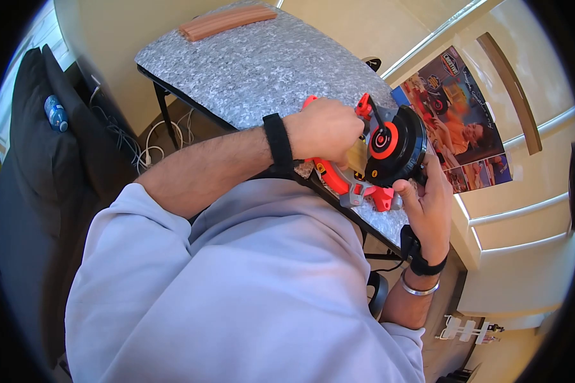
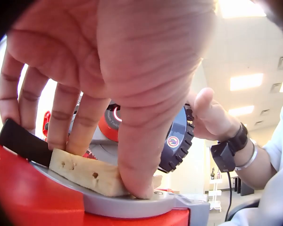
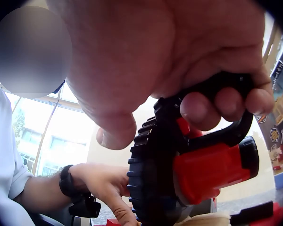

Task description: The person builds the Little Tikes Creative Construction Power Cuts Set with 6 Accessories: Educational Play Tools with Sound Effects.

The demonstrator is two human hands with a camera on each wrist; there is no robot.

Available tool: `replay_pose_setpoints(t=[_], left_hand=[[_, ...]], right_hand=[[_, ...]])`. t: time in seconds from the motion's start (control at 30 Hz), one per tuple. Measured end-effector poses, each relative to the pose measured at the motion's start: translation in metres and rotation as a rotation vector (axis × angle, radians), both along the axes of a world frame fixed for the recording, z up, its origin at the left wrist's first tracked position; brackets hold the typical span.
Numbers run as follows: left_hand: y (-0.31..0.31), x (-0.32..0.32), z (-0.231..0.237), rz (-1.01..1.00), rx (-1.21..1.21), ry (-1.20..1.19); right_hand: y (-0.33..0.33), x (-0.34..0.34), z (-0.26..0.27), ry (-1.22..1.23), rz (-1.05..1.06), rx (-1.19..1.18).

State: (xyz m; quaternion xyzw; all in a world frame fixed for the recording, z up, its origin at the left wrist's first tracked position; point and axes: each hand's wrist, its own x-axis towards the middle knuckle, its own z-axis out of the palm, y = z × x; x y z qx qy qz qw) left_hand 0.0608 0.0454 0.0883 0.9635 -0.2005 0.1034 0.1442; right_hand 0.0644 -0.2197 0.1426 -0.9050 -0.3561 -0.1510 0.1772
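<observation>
A toy miter saw with a black round blade guard [image 1: 410, 153] and a red and grey base [image 1: 332, 177] stands at the table's near edge. My left hand [image 1: 329, 131] grips a pale wooden block [image 2: 87, 176] with small holes, thumb on one side and fingers on the other, against the grey part of the base. A black strip [image 2: 23, 141] lies beside the block, by the fingertips. My right hand [image 3: 179, 47] has its fingers curled round the saw's black handle [image 3: 236, 132], above the red motor housing [image 3: 210, 172]; its thumb points toward the toothed guard.
Reddish-brown strips [image 1: 227, 22] lie at the speckled grey table's [image 1: 255, 70] far end. A printed box [image 1: 457, 115] stands beyond the saw on the right. Left of the table are a dark seat [image 1: 32, 223] with a bottle [image 1: 56, 113] on it, and cables [image 1: 148, 150] on the floor.
</observation>
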Motion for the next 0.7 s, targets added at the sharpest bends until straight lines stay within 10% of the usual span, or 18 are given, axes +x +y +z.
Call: replay_pose_setpoints(t=[0.7], left_hand=[[0.001,-0.002,0.002,0.014,-0.008,0.025]], right_hand=[[0.004,-0.007,-0.007,-0.046,0.03,-0.054]])
